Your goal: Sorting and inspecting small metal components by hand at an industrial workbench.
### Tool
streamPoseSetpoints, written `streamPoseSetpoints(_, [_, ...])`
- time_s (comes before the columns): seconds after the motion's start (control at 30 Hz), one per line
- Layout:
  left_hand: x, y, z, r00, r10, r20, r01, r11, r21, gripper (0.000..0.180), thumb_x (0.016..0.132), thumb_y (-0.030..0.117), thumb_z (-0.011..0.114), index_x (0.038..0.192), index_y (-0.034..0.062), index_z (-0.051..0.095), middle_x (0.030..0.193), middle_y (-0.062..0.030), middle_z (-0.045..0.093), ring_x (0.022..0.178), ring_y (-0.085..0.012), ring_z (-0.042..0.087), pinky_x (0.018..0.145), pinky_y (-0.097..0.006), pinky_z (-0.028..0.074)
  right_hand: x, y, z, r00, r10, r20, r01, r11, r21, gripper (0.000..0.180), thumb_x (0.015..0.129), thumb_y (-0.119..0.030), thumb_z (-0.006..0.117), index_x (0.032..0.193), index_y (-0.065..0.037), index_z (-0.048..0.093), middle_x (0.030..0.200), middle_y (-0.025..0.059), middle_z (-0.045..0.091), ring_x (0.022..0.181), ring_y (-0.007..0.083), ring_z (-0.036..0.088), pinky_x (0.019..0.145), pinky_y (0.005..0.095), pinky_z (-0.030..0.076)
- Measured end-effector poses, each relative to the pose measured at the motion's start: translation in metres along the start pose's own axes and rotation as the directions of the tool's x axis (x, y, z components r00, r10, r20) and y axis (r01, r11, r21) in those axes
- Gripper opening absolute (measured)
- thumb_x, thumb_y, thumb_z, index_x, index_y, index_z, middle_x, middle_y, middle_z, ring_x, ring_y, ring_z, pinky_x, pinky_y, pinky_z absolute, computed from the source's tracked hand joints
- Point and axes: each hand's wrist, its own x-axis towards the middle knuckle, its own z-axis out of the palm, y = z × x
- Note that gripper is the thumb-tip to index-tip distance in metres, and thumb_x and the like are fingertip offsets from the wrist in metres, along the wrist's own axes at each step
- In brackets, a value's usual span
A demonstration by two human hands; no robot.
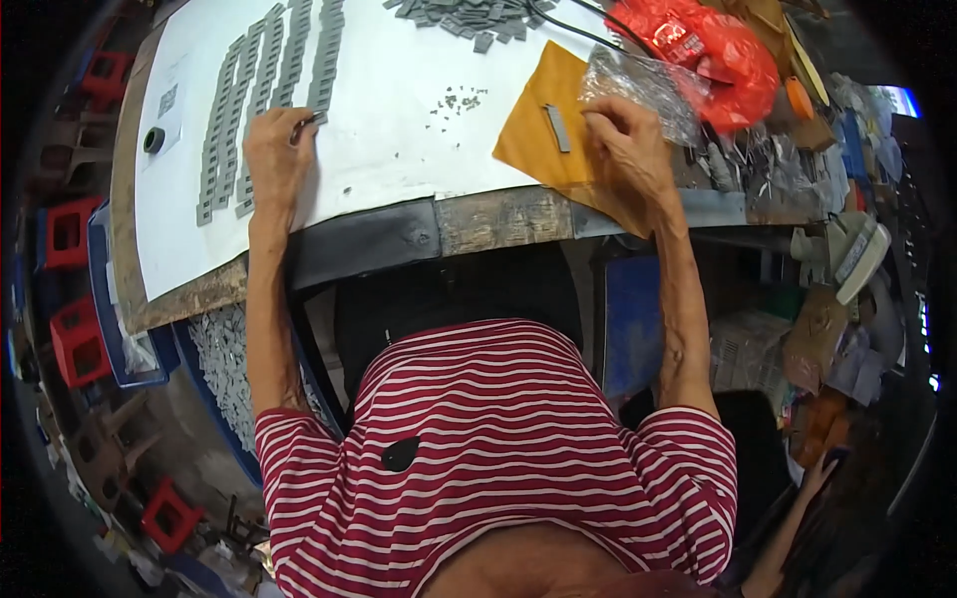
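At the near end of a row of small grey rectangular pieces (269, 62), my left hand (277, 159) is closed in a pinch. A small dark grey piece (317, 118) shows at its fingertips, touching or very close to the row's end. My right hand (633, 149) is closed over the right side of an orange-brown sheet (538, 110), its fingertips pressed together; what they hold, if anything, is hidden. Just left of it, a narrow grey bar (556, 130) lies on the sheet.
A heap of grey pieces (469, 15) sits at the back, with tiny bits (457, 103) scattered nearer. Clear plastic wrap (638, 90) and a red plastic bag (708, 60) lie right. A tape roll (154, 140) stands left. Below the table, a blue bin (194, 364) holds many grey parts.
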Motion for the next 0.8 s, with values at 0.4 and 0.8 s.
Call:
streamPoseSetpoints(0.4, [-0.001, 0.004, 0.001, 0.999, 0.016, 0.047, -0.023, 0.987, 0.159, 0.012, 0.07, 0.009, 0.065, 0.082, 0.0114, 0.063, 0.078, -0.0005, 0.06, 0.079, -0.0195, 0.054, 0.07, -0.035, 0.035, 0.024, 0.016, 0.018, 0.888, -0.457, 0.045, 0.44, 0.817, -0.374, 0.009, 0.078, -0.007, 0.054, 0.083, 0.0, 0.056, 0.077, 0.0146, 0.057, 0.071, 0.0305, 0.057, 0.063, 0.0358, 0.045])
streamPoseSetpoints(0.8, [0.007, 0.068, -0.01, 0.988, 0.142, 0.052, -0.134, 0.981, -0.141, 0.012, 0.07, 0.0, 0.061, 0.081, 0.0023, 0.062, 0.078, -0.0097, 0.062, 0.074, -0.0241, 0.056, 0.067, -0.034, 0.043, 0.034, 0.022, 0.022, 0.819, -0.551, 0.16, 0.542, 0.651, -0.532, 0.006, 0.078, -0.005, 0.052, 0.079, 0.0, 0.049, 0.077, 0.0156, 0.053, 0.067, 0.0342, 0.055, 0.057, 0.0397, 0.045])
